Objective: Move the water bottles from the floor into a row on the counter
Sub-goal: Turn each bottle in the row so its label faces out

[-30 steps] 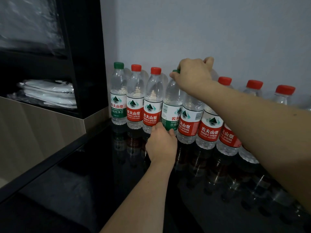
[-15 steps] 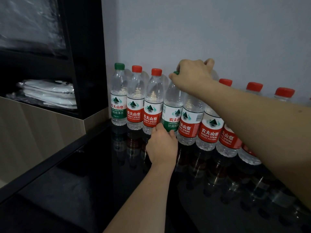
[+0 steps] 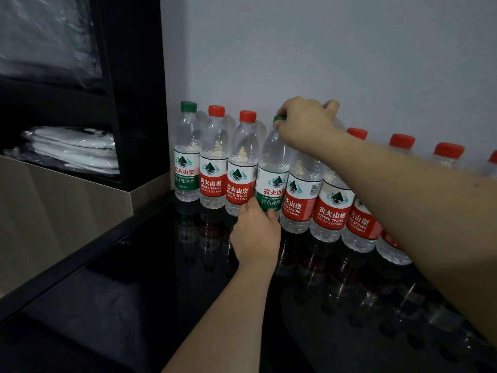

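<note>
Several water bottles stand in a row against the wall on the glossy black counter point(image 3: 166, 286). The fourth one, a green-label bottle point(image 3: 271, 181), leans left at its top. My right hand point(image 3: 304, 122) reaches over the row and grips its green cap, fingers also lying over the tops of the bottles beside it. My left hand point(image 3: 255, 235) holds the same bottle at its base, fingertips curled on the lower label. At the far left stand another green-cap bottle point(image 3: 185, 157) and two red-label bottles point(image 3: 213, 162) point(image 3: 240, 168). More red-label bottles point(image 3: 301, 195) run right under my forearm.
A black shelf unit point(image 3: 134, 90) borders the counter on the left, holding folded white items in plastic point(image 3: 75, 149). A wood-toned panel point(image 3: 53, 216) sits below it. The grey wall point(image 3: 322, 49) stands right behind the row.
The green-label bottle between my hands has shifted slightly left and closer to the red bottle beside it. Both hands keep their hold.
</note>
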Demonstrator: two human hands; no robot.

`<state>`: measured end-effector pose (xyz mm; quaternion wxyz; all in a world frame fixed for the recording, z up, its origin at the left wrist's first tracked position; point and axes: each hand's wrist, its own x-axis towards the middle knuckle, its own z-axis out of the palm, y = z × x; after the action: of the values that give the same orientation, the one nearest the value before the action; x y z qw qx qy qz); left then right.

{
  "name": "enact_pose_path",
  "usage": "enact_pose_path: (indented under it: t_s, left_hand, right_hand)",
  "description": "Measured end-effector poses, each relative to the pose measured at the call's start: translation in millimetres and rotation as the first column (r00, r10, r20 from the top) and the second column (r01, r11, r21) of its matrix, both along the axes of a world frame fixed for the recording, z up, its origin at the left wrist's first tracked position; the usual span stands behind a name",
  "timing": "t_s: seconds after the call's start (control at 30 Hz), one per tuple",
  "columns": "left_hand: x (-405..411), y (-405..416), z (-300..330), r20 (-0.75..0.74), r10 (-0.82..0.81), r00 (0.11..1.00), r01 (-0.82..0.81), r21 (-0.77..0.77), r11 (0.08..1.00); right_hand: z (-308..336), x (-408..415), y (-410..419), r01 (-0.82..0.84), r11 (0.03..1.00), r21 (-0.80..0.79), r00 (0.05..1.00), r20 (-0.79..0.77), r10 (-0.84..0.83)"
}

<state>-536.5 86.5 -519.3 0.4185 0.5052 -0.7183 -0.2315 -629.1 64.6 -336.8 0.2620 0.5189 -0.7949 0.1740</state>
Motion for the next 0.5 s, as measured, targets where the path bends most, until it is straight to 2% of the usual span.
enact_pose_path:
  t_s: [0.5]
  left_hand:
    - [-1.6,-0.5,-2.5,-0.033,0.0,0.999,-0.001,-0.033,0.999]
  right_hand:
    - [-6.5,0.8,1.1,0.039,0.998,-0.039,0.999,-0.026,-0.04]
